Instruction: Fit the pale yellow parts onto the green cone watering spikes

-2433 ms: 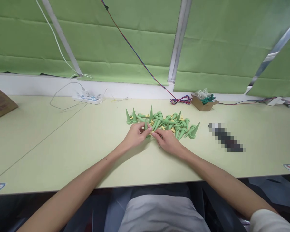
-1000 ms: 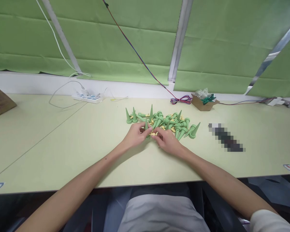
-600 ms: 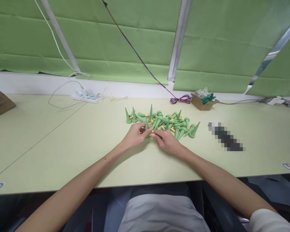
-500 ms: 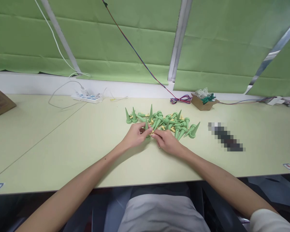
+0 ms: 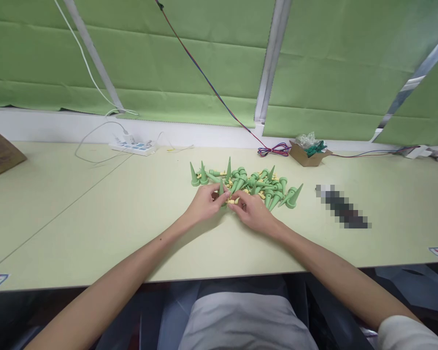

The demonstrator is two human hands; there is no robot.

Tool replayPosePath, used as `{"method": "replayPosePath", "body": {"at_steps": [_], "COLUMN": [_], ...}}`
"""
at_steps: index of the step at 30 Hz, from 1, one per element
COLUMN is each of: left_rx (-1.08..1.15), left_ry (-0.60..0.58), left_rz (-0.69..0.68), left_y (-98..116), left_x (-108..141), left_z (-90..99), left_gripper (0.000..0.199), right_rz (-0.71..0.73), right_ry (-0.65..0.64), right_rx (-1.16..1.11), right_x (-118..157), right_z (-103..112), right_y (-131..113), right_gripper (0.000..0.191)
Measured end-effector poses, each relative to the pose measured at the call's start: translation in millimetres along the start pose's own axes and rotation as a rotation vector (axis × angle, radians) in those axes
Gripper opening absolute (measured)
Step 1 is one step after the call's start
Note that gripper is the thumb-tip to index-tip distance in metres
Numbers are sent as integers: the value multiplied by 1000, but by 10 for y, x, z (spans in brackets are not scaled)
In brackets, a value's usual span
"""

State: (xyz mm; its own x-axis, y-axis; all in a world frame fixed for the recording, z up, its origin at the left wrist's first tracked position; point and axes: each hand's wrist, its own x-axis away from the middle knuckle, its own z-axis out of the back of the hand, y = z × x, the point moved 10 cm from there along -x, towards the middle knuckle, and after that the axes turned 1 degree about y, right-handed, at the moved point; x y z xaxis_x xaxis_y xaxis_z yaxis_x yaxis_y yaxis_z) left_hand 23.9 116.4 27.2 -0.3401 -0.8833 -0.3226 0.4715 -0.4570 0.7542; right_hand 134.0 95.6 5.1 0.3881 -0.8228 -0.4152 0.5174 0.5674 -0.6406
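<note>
Green spike (image 5: 221,187) stands near-upright in the left hand (image 5: 205,202), fingers wrapped round it, presumably for steadiness. Right hand (image 5: 251,208) pinches a yellow fitting (image 5: 232,201) just beside it; whether the parts touch cannot be told. Beyond, loose spikes (image 5: 241,181) lie heaped on the counter (image 5: 190,262), probably for easy reach. Cardboard box (image 5: 309,158) sits farther back.

Tabletop (image 5: 95,233) lit fairly brightly and evenly, light diffuse; soft shadow under the left hand (image 5: 204,203) and along its forearm; white glare at the upper-right edge, beside a green blind (image 5: 332,58); space below the tabletop dim; yellow fitting (image 5: 232,201) small, soft in detail; dark object (image 5: 345,209) pixelated; wide-angle stretch towards the lower corners.
</note>
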Motion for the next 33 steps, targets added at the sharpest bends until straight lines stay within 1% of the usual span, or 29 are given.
{"method": "replayPosePath", "body": {"at_steps": [2, 9, 16, 24, 30, 31, 33], "left_rx": [-4, -10, -9, -4, -16, -18, -23], "left_ry": [-1, -11, -13, -19, -5, -3, 0], "left_rz": [0, -11, -16, -21, -9, -6, -5], "left_y": [0, 10, 21, 27, 23, 16, 2], "left_x": [1, 8, 14, 15, 7, 4, -1], "left_z": [-7, -28, -21, -27, -18, -17, -14], "left_gripper": [30, 28, 28, 26, 25, 26, 26], "right_rz": [7, 64, 85, 105, 54, 41, 22], "right_ry": [-5, -29, -56, -46, -20, -12, -1], "right_rx": [1, 36, 55, 43, 63, 66, 58], "right_x": [2, 7, 7, 10, 1, 0, 0], "right_z": [-8, -22, -35, -30, -13, -7, -2], "right_y": [3, -46, -83, -103, -65, -52, -28], "right_gripper": [7, 15, 21, 28, 31, 31, 23]}}
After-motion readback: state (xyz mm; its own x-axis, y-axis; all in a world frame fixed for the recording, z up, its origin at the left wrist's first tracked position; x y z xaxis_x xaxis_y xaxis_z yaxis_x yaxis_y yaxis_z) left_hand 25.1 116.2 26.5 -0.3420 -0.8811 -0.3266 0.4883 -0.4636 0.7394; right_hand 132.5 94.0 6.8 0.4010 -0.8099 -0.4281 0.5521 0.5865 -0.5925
